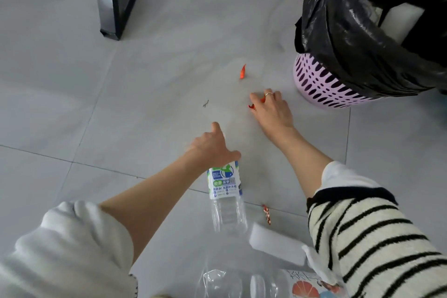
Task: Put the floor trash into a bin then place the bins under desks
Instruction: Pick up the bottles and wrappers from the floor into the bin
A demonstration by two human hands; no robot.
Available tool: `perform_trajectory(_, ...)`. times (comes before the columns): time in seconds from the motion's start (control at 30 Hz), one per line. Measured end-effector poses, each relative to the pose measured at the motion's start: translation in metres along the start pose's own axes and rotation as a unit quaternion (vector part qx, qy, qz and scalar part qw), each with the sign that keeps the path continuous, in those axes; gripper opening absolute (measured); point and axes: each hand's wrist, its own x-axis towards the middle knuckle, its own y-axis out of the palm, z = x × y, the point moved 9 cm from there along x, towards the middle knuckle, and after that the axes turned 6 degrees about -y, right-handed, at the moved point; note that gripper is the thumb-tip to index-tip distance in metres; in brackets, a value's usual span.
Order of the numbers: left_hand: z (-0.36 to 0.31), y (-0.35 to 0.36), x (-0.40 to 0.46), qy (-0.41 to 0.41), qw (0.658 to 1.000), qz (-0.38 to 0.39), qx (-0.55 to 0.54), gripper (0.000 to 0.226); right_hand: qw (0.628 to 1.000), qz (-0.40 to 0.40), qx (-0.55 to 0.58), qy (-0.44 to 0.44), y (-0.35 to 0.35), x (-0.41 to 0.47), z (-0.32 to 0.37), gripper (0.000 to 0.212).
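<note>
My left hand (pixel 212 146) grips the top end of a clear plastic bottle (pixel 226 197) with a blue and green label, which lies on the grey tiled floor. Farther right, my right hand (pixel 272 110) presses down on a small red wrapper (pixel 252 106), its fingers closing around it. Another red wrapper scrap (pixel 242 72) lies just beyond that hand. A pink perforated bin (pixel 321 84) lined with a black bag (pixel 350 38) stands at the right, with white trash inside.
A twisted red and gold wrapper (pixel 266 214), a white foam block (pixel 278 244) and a second clear bottle (pixel 242 283) with a colourful label lie near my sleeves. A black desk leg (pixel 112 7) stands at the upper left. A small dark scrap (pixel 205 103) lies mid-floor.
</note>
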Motion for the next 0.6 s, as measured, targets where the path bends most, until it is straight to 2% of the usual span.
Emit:
perform_trajectory(0.1, 0.008, -0.032, 0.008, -0.012, 0.995, -0.1, -0.005, 0.075, 0.997, -0.073, -0.005, 0.018, -0.01, 0.0, 0.001, 0.026)
perform_trajectory(0.17, 0.017, -0.054, 0.01, -0.006, 0.983, -0.184, -0.018, 0.069, 0.997, -0.058, 0.022, 0.04, -0.005, 0.004, -0.002, 0.027)
perform_trajectory(0.23, 0.029, -0.065, 0.011, -0.003, 0.971, -0.237, -0.008, 0.068, 0.998, -0.036, 0.031, 0.048, -0.002, 0.01, -0.002, 0.029)
perform_trajectory(0.3, 0.039, -0.063, 0.012, 0.003, 0.963, -0.264, 0.06, 0.07, 0.994, -0.047, 0.058, 0.074, -0.006, 0.018, -0.004, 0.029)
perform_trajectory(0.37, 0.044, -0.06, 0.013, 0.02, 0.951, -0.285, 0.116, 0.069, 0.979, -0.064, 0.144, 0.13, -0.011, 0.026, -0.01, 0.031)
perform_trajectory(0.43, 0.044, -0.06, 0.015, 0.024, 0.948, -0.292, 0.126, 0.066, 0.958, -0.078, 0.212, 0.178, -0.014, 0.038, -0.014, 0.032)
perform_trajectory(0.6, 0.044, -0.059, 0.018, 0.018, 0.946, -0.297, 0.127, 0.063, 0.936, -0.078, 0.263, 0.223, -0.016, 0.064, -0.01, 0.033)
